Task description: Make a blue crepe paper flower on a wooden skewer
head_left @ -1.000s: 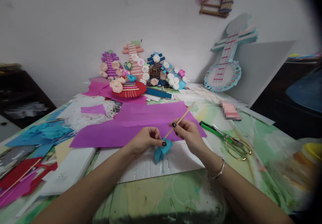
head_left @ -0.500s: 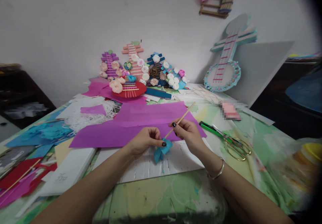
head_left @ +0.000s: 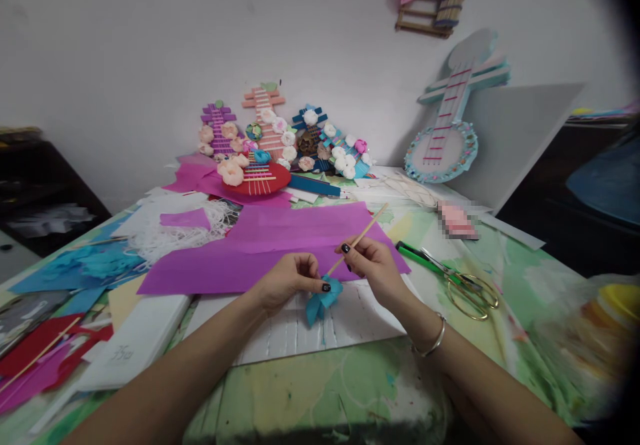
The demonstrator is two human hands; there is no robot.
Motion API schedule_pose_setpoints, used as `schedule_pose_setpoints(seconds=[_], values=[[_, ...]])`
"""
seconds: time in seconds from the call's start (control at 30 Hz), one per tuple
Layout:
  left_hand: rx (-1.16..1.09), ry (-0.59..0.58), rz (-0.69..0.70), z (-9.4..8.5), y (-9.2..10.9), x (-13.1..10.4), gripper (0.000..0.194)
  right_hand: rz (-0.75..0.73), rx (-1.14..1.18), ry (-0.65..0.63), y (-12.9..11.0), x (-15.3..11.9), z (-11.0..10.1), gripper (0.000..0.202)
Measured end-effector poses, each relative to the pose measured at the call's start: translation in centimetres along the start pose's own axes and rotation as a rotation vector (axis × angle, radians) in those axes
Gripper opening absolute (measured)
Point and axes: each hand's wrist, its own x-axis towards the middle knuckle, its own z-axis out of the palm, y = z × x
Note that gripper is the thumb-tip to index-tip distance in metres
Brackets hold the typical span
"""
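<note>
My left hand [head_left: 295,278] pinches a blue crepe paper flower [head_left: 321,304] between thumb and fingers. A thin wooden stick [head_left: 371,222] slants up and right from the flower, and my right hand [head_left: 367,262] grips it along its middle. The stick's lower end meets the top of the flower; the exact join is hidden by paper and fingers. Beneath the hands lie a purple paper sheet [head_left: 300,225] and a white board [head_left: 285,338] with lines of glue or thread on it.
Gold-handled scissors [head_left: 473,292] and a green cutter [head_left: 420,257] lie right of my right hand. A white box [head_left: 135,342], red paper [head_left: 43,345] and blue crepe paper [head_left: 95,262] are at the left. Decorated paper instruments [head_left: 265,128] stand along the wall. A yellow-lidded jar [head_left: 617,305] is far right.
</note>
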Motion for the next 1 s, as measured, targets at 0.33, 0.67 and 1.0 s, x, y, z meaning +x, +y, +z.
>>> schedule_pose_setpoints(seconds=[0.33,0.67,1.0], values=[[0.034,-0.006,-0.006,-0.15,-0.13,0.06,0.035,0.005,0.026,-0.005,0.23,0.15,-0.1,0.027],[0.025,-0.055,-0.029,-0.4,-0.28,0.13,0.036,0.015,0.029,0.011,0.12,0.26,-0.27,0.024],[0.012,-0.052,-0.036,-0.36,-0.19,0.11,0.038,0.005,0.067,-0.026,0.37,0.22,-0.31,0.021]])
